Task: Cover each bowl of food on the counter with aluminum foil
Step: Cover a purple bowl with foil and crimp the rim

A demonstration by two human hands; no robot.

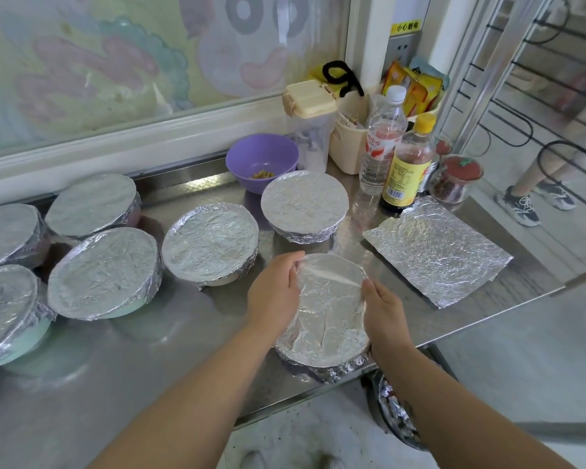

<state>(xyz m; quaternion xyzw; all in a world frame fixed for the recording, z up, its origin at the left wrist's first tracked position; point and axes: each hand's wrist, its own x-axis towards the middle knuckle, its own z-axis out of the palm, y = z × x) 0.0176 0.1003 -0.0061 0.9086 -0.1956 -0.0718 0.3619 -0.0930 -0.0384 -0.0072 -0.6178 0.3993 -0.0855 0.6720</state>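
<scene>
Front bowl [329,319]: foil-wrapped, at the near edge of the counter [149,353], between both hands.
Left hand [274,289]: cupped on the bowl's left rim, fingers curled over the foil edge and gripping it.
Right hand [383,309]: cupped on the right rim, fingers curled down the side, thumb on top of the foil.
Covered bowls [210,245]: six more with foil tops, spread to the left and behind.
Purple bowl [261,157]: uncovered at the back, a little food inside, just behind one covered bowl.
Spare sheet [437,248]: crinkled foil lying flat, right of the front bowl and apart from it.
Bottles [410,164]: upright behind the sheet.
</scene>
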